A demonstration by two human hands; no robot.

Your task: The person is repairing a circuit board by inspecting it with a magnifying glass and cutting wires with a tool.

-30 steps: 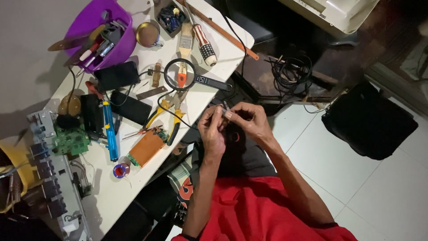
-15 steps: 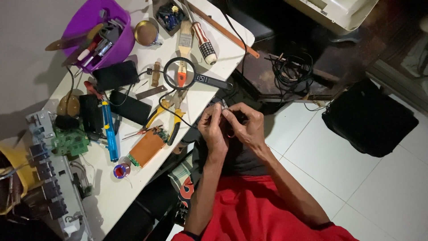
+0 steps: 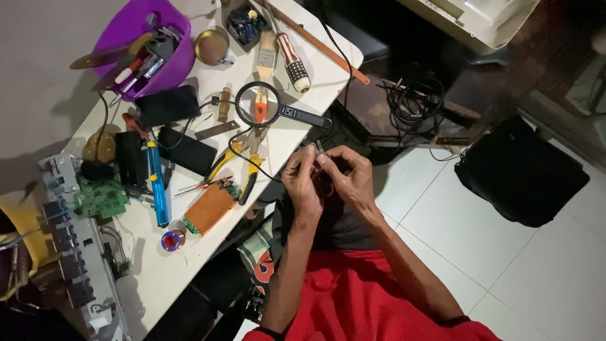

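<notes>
Head view, looking down over the lap.

Left hand: raised just off the table edge, fingers curled inward, tips pinched on a small dark part with thin metal ends; wrist bent, forearm running up from the red shirt.

Right hand: set against the left, fingertips closed on the same small part from the other side; knuckles arched, thumb tucked below. Held so between both hands, probably for steadiness and close viewing; exact nature of the part too small to tell.

Within reach on the white table: magnifying glass, yellow-handled pliers, orange circuit board, blue cylindrical tool, solder spool, purple bowl of tools. Laid out fanwise, likely for quick pickup.

Floor: black bag, coiled cable.
</notes>
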